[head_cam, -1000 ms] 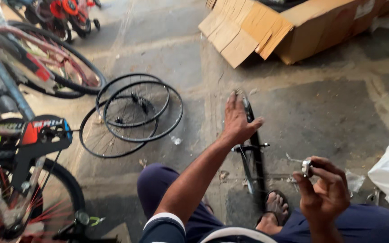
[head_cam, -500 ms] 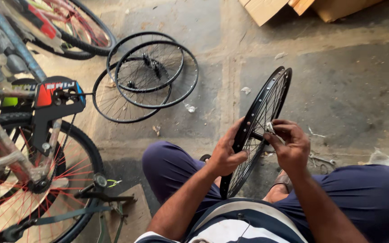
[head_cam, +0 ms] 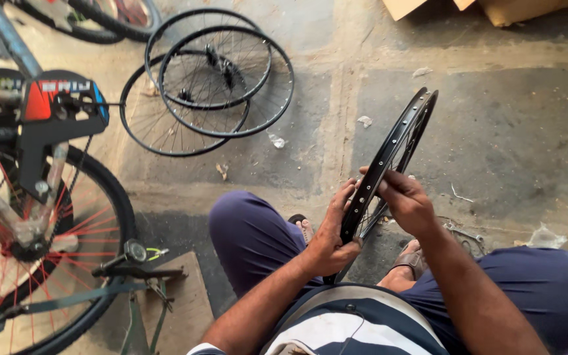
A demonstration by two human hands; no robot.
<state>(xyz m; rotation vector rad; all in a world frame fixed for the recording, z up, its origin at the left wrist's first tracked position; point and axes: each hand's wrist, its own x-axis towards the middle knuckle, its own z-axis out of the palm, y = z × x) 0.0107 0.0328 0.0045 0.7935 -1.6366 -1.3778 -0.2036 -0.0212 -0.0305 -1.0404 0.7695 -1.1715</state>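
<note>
Seated person, legs apart, holds a black bicycle wheel rim (head_cam: 396,148) upright on edge between the knees, tilted up and away toward the far right. Left hand (head_cam: 332,238) grasps the rim's near section, fingers wrapped round it. Right hand (head_cam: 403,199) is closed against the rim's inner side just beyond; whether its fingertips pinch a small part cannot be told. Three spoked wheels (head_cam: 208,82) lie stacked flat on the concrete, far left. A bicycle (head_cam: 31,197) stands at the left edge.

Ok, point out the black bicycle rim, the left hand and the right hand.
black bicycle rim (head_cam: 402,135), head view, on the outer band.
left hand (head_cam: 331,238), head view, on the back of the hand.
right hand (head_cam: 407,200), head view, on the knuckles.
</note>
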